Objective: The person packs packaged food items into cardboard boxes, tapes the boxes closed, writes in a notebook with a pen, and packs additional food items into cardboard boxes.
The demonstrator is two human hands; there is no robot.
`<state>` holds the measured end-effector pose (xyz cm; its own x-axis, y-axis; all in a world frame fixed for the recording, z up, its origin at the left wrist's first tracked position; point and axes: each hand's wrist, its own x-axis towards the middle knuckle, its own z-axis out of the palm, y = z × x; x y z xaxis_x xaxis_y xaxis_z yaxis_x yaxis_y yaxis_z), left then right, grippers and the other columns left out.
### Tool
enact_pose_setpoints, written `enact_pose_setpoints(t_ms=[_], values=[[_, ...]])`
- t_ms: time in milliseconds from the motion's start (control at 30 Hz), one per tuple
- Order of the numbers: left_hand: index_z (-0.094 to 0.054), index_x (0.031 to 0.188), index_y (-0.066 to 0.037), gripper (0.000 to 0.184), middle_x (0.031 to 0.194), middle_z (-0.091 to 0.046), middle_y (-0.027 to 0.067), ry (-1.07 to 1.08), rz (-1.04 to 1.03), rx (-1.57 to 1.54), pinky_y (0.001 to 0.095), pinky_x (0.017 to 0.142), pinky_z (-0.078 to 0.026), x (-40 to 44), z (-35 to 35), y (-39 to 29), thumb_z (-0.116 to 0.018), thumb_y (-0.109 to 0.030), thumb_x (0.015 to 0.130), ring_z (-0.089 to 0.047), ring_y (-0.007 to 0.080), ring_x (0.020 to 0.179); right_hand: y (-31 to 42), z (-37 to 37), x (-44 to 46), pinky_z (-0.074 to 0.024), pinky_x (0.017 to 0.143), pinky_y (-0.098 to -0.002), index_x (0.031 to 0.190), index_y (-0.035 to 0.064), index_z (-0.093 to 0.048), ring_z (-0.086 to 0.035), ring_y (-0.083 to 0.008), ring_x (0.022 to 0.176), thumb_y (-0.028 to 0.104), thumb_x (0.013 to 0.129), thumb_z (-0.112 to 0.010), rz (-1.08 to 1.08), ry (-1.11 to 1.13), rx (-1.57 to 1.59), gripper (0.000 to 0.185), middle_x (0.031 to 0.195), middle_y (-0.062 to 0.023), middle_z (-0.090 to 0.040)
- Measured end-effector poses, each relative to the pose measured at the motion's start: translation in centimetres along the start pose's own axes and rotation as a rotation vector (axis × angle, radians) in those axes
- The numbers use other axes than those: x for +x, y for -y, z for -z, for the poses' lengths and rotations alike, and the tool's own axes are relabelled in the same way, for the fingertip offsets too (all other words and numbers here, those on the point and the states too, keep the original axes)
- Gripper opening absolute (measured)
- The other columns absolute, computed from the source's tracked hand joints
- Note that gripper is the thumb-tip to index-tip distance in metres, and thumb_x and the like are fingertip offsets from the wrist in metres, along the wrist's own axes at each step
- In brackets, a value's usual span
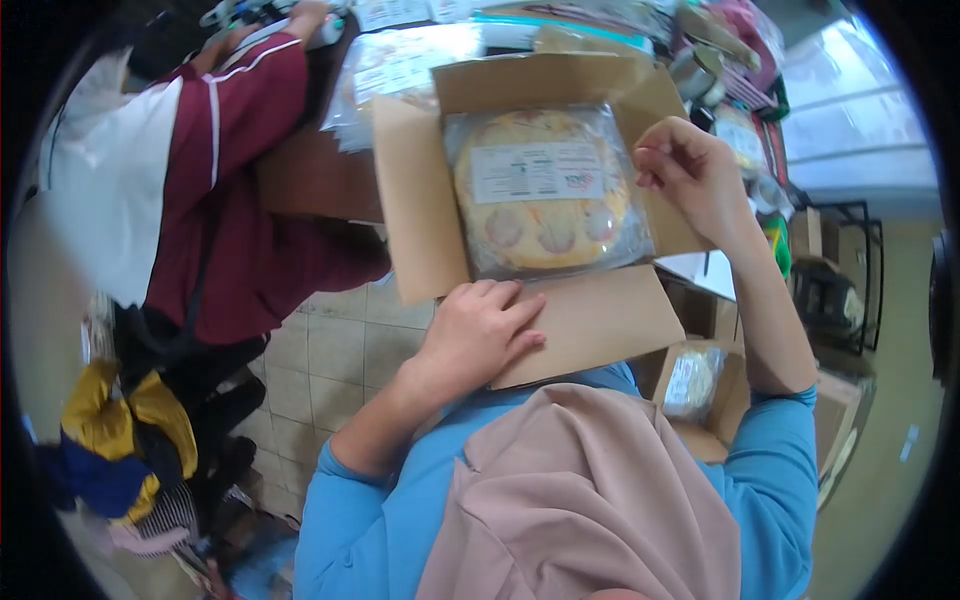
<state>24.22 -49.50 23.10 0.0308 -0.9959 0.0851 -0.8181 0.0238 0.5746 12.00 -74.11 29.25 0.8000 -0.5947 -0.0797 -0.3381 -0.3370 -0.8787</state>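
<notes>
A cardboard box [420, 215] with its flaps folded out stands in front of me. Inside it lies a round pizza [535, 235] sealed in clear plastic, with a white printed label [535, 172] on top. My left hand [478, 328] rests on the front flap [600, 320], fingers spread and lying flat near the box's edge. Over the right side of the box is my right hand [690, 178], its fingers curled and the tips pinched together. I see nothing between those fingertips.
At the left another person in a maroon and white top [230, 150] reaches to the table. More plastic-wrapped packs [400, 65] lie behind the box. Low at the right, an open carton [735, 395] holds a wrapped pack [695, 380]. Yellow and blue cloth [110, 430] is at lower left.
</notes>
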Motion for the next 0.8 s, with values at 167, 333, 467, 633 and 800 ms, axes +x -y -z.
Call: enact_pose_setpoints(t_ms=[167, 333, 467, 633, 800], values=[[-0.064, 0.1, -0.01, 0.036, 0.096, -0.059, 0.0091, -0.099, 0.018, 0.059, 0.0352, 0.079, -0.044, -0.6, -1.3, 0.1, -0.063, -0.036, 0.074, -0.055, 0.0239, 0.091, 2.2, -5.7, 6.7, -0.0487, 0.059, -0.0294, 0.081, -0.0012, -0.06, -0.061, -0.0187, 0.06, 0.008, 0.079, -0.062, 0.242, 0.187, -0.182, 0.01, 0.068, -0.0112, -0.062], [-0.063, 0.104, -0.011, 0.035, 0.103, -0.059, 0.0118, -0.076, 0.057, 0.012, 0.0367, 0.083, -0.043, -1.0, -1.4, 0.1, -0.063, -0.033, 0.076, -0.055, 0.0268, 0.095, -0.7, -12.6, 13.4, -0.0487, 0.062, -0.0341, 0.083, 0.0052, -0.064, -0.061, -0.0273, 0.066, 0.012, 0.079, -0.061, 0.518, 0.059, -0.505, 0.009, 0.074, -0.014, -0.063], [-0.063, 0.101, -0.012, 0.034, 0.102, -0.058, 0.0113, -0.118, 0.065, -0.004, 0.0367, 0.083, -0.043, -1.2, -2.1, 0.1, -0.064, -0.034, 0.075, -0.055, 0.026, 0.095, -2.8, -15.1, 14.8, -0.0473, 0.067, -0.0423, 0.074, 0.0073, -0.063, -0.061, -0.0323, 0.072, 0.017, 0.078, -0.057, 0.403, 0.084, -0.765, 0.012, 0.075, -0.0165, -0.063], [-0.063, 0.101, -0.013, 0.035, 0.1, -0.057, 0.0102, -0.13, 0.058, -0.008, 0.0358, 0.082, -0.044, -1.2, -2.2, 0.3, -0.064, -0.033, 0.073, -0.054, 0.0256, 0.093, -2.8, -14.6, 14.2, -0.0477, 0.064, -0.0428, 0.072, 0.0088, -0.063, -0.061, -0.0332, 0.07, 0.017, 0.078, -0.056, 0.545, -0.172, -0.537, 0.012, 0.071, -0.0153, -0.063], [-0.063, 0.102, -0.013, 0.035, 0.099, -0.057, 0.0098, -0.088, 0.044, 0.003, 0.0354, 0.081, -0.044, -0.8, -2.0, 0.4, -0.065, -0.033, 0.073, -0.054, 0.0255, 0.092, -3.3, -14.4, 14.2, -0.0475, 0.061, -0.0437, 0.073, 0.01, -0.063, -0.061, -0.0327, 0.066, 0.018, 0.077, -0.058, 0.578, -0.129, -0.64, 0.011, 0.069, -0.0138, -0.062]])
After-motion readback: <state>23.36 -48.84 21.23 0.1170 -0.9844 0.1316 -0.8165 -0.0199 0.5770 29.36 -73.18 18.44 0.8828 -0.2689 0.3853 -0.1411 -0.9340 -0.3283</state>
